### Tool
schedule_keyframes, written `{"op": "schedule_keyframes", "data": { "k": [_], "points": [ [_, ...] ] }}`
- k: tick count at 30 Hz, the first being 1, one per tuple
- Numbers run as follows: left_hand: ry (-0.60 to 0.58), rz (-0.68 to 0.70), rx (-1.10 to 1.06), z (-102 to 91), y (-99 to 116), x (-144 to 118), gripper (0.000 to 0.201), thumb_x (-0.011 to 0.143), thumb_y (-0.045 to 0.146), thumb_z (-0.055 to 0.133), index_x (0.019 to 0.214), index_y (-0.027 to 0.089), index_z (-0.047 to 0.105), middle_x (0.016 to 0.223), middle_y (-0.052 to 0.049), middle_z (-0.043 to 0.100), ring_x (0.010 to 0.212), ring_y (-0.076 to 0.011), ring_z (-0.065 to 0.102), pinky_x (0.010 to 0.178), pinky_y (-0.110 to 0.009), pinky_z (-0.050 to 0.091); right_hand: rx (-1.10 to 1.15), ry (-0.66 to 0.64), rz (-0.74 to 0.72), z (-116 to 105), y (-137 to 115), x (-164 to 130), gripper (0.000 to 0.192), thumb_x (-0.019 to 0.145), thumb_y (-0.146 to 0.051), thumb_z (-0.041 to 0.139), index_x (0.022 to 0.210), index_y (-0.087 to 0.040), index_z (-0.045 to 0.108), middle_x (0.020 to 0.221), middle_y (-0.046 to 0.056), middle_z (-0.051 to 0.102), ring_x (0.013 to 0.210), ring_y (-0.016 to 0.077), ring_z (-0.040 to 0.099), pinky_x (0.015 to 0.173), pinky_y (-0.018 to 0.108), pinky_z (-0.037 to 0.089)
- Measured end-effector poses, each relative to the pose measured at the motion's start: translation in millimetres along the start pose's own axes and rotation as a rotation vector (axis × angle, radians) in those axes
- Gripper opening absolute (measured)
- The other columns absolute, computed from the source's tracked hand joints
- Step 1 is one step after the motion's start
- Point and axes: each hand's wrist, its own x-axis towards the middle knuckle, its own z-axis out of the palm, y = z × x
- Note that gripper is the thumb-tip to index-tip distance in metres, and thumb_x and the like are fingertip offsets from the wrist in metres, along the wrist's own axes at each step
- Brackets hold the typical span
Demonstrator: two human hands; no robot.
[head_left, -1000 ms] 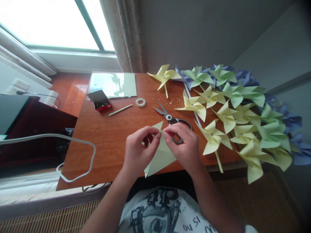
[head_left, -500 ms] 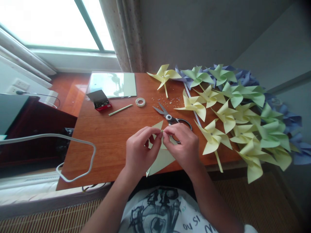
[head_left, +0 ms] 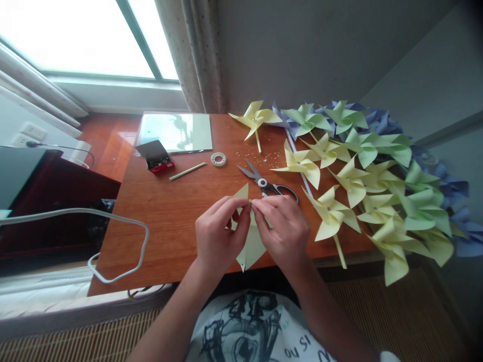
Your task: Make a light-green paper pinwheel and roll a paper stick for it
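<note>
Nearest, a white shirt with dark print (head_left: 256,327), both forearms reaching up from it over the near table edge. Left hand (head_left: 219,236) and right hand (head_left: 285,231) side by side above the wooden table (head_left: 166,216), fingers (head_left: 241,203) of both pinched narrow on the same small spot of a pale yellow folded paper (head_left: 252,246). One paper point sticking up just beyond the fingertips, another hanging down toward the near edge between the wrists. Just beyond the right hand, grey scissors (head_left: 264,183) lying flat, blades pointing far left, handle loops partly hidden by the knuckles. At the left near corner, a white cable (head_left: 124,221) looping over the table edge. Farther, a thin yellow stick (head_left: 187,171), a tape roll (head_left: 218,159), a small open red box (head_left: 156,157) and scattered tiny bits. At the far edge, a glossy sheet (head_left: 175,131). Along the right side, a heap of finished pinwheels (head_left: 362,171), yellow, green and blue, overlapping.
</note>
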Motion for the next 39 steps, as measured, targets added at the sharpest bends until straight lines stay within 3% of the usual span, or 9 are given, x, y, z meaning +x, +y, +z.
{"op": "schedule_keyframes", "data": {
  "k": [13, 20, 26, 31, 39],
  "points": [
    [0.009, -0.051, -0.008, -2.0, -1, 2, 0.006, 0.091, 0.018, 0.063, 0.086, 0.019, 0.066, 0.073, 0.0, 0.066, 0.06, -0.0116, 0.057, 0.056, -0.022, 0.046, 0.03, -0.036, -0.015, 3, 1, 1, 0.029, 0.095, -0.01, 0.062, 0.116, -0.026, 0.075, 0.093, 0.008, 0.074, 0.087, 0.0224, 0.068, 0.081, 0.038, 0.058],
    [0.014, -0.059, -0.029, -2.9, -1, 2, 0.008, 0.092, 0.017, 0.063, 0.084, 0.019, 0.065, 0.071, 0.0, 0.063, 0.058, -0.0106, 0.055, 0.055, -0.022, 0.045, 0.11, -0.061, 0.067, -1, -5, 2, 0.026, 0.093, -0.009, 0.062, 0.111, -0.022, 0.076, 0.095, 0.009, 0.074, 0.09, 0.0236, 0.07, 0.083, 0.039, 0.059],
    [-0.016, -0.03, -0.034, -4.3, -1, 3, 0.009, 0.089, 0.013, 0.063, 0.082, 0.018, 0.066, 0.07, 0.001, 0.062, 0.059, -0.0104, 0.054, 0.055, -0.022, 0.043, 0.309, -0.135, 0.25, -12, -7, 9, 0.017, 0.094, -0.014, 0.062, 0.1, -0.022, 0.075, 0.095, 0.007, 0.074, 0.091, 0.0216, 0.07, 0.084, 0.038, 0.058],
    [-0.09, 0.011, -0.085, -4.8, 0, 2, 0.009, 0.09, 0.012, 0.062, 0.084, 0.017, 0.066, 0.072, 0.0, 0.063, 0.061, -0.0104, 0.054, 0.057, -0.023, 0.044, 0.526, -0.191, 0.458, -13, -2, 15, 0.009, 0.093, -0.018, 0.064, 0.087, -0.021, 0.07, 0.086, 0.003, 0.07, 0.082, 0.0183, 0.066, 0.075, 0.032, 0.055],
    [-0.122, -0.074, -0.177, -3.4, -4, -2, 0.007, 0.092, 0.018, 0.065, 0.086, 0.016, 0.068, 0.072, 0.0, 0.065, 0.058, -0.009, 0.053, 0.058, -0.022, 0.044, 0.633, -0.219, 0.582, -9, -1, 12, 0.008, 0.089, -0.018, 0.064, 0.081, -0.02, 0.064, 0.081, 0.001, 0.064, 0.077, 0.0175, 0.061, 0.073, 0.032, 0.052]
  ]
}}
